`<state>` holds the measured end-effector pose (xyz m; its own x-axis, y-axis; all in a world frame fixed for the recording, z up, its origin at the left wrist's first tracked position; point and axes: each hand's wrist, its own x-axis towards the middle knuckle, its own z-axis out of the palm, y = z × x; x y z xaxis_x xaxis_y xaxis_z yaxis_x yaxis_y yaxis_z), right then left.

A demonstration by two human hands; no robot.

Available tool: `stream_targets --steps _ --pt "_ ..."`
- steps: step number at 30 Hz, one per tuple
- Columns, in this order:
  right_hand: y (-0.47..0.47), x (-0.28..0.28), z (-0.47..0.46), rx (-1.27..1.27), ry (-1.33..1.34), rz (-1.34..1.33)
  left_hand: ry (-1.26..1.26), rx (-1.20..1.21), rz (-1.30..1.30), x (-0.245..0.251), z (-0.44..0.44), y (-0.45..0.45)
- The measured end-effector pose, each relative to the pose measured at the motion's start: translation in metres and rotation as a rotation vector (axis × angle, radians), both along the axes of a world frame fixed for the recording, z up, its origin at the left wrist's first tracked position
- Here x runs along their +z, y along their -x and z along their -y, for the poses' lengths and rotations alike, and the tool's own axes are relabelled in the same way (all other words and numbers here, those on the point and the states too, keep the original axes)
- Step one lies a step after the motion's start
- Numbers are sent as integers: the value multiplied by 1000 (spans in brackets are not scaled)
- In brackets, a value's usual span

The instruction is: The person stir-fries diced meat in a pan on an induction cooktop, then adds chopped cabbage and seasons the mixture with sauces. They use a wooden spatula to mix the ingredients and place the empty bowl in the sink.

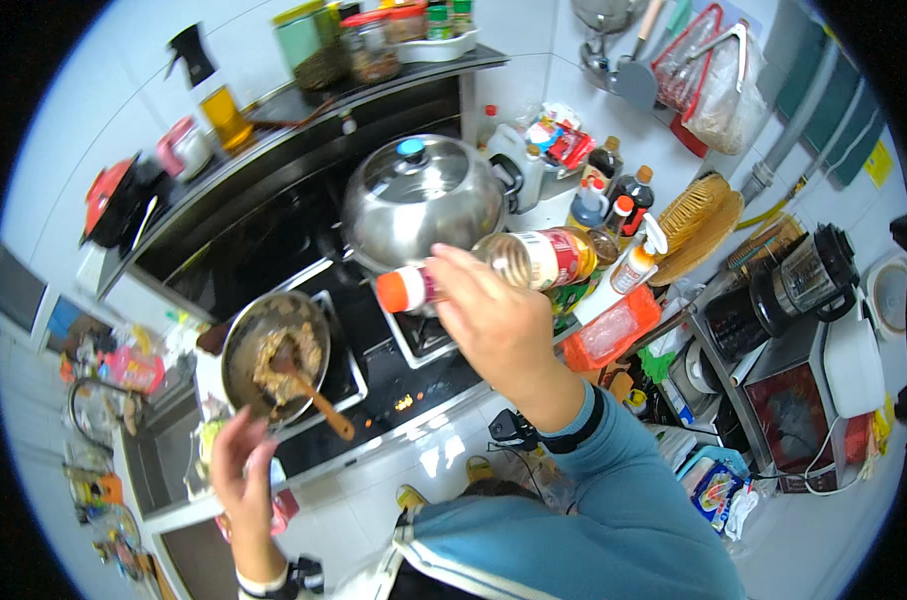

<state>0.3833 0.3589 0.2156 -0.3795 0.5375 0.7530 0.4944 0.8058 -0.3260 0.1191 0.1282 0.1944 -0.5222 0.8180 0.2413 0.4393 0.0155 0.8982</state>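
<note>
My right hand grips a clear plastic bottle around its neck. The bottle has an orange-red cap, a printed label and amber liquid toward its base. It lies almost level above the front of the stove, cap pointing left. My left hand is raised with nothing in it, fingers apart, just in front of a wok. Inside the wok is a clumpy brown-and-yellow food mixture. A wooden spatula rests in it, its handle hanging over the near rim.
A lidded steel pot stands on the back right of the black stove. Several sauce bottles, a white spray bottle and a red plastic tray crowd the right. Jars line the shelf behind. A sink lies left.
</note>
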Motion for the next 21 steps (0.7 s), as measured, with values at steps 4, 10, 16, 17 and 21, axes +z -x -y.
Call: stream_targets --steps 4,10,16,17,21 --pt "60 27 56 294 -56 127 -221 -213 -12 37 -43 -38" --pt "116 27 87 502 -33 187 -191 -238 212 26 -23 3" --pt "106 8 50 271 937 -178 -256 -230 296 13 17 66" --pt "106 0 46 402 1161 15 -237 -212 250 10 21 71" --pt "127 -40 49 626 1568 9 -292 -205 321 4 37 87"
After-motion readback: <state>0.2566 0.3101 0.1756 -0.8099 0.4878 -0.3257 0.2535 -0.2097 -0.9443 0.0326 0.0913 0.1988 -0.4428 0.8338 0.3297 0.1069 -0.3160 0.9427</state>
